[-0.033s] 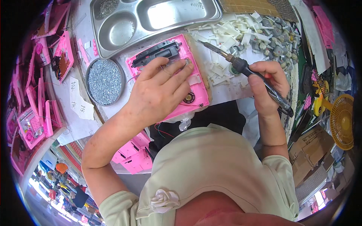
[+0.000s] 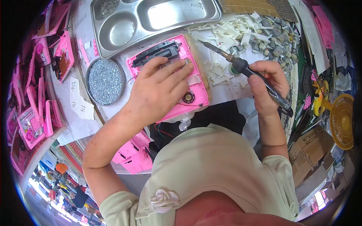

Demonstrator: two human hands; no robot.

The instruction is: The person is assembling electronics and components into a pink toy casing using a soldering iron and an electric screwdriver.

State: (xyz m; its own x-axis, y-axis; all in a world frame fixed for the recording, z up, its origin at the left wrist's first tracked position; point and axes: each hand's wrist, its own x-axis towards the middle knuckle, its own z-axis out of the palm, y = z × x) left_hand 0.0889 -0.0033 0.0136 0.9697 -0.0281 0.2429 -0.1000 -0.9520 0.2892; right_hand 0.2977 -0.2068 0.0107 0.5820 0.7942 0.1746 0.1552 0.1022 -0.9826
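A pink plastic casing (image 2: 182,110) lies on the bench in front of me, with a black mechanism (image 2: 158,52) along its far edge and a small round speaker (image 2: 188,98) near its right corner. Over the casing rests my left hand (image 2: 158,88), fingers stretched out and a little apart. Its fingertips are by a small part near the right side; whether they press it I cannot tell. My right hand (image 2: 267,86) is wrapped round the black handle of a soldering iron (image 2: 260,81). The iron's dark tip points up and left, beyond the casing's right side.
A round dish of small screws (image 2: 105,82) stands left of the casing. Behind is a steel compartment tray (image 2: 113,49). White plastic pieces (image 2: 230,32) and small motors (image 2: 275,41) are heaped to the right. Pink casings (image 2: 34,120) crowd the left; a yellow fan (image 2: 342,121) stands far right.
My left hand has shifted very slightly left, uncovering a bit more of the speaker. The right hand and soldering iron look the same.
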